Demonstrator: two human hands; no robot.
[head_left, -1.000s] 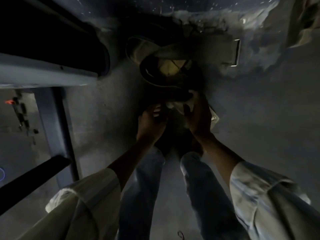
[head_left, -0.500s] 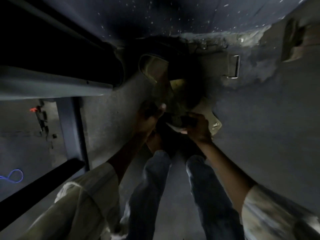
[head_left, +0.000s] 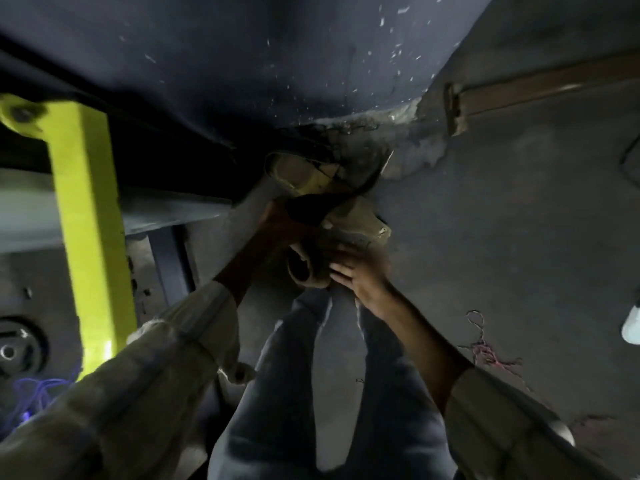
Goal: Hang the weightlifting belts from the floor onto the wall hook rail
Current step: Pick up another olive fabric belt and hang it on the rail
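Head view: no writing readable, small tag on belts too blurred; your left hand (head_left: 280, 220) is closed around the tan and black belts (head_left: 332, 209), bunched low by the dark wall base; your right hand (head_left: 360, 271), fingers spread, touches a rolled end.

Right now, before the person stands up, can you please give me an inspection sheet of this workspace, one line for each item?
Surface: grey concrete floor, cracked and crumbling where it meets the dark wall.
Job's things: tan leather weightlifting belts with dark straps, bunched at the wall foot; one rolled end is lifted.
Clutter: small white object at the right edge.
Grippers: left hand closed on the belts; right hand against the rolled end, blurred, grip unclear.
Cables: blue cord lower left; pink and grey thread tangle on the floor.
Surroundings: yellow metal post, grey beam, black weight plate. Hook rail: nothing seen.
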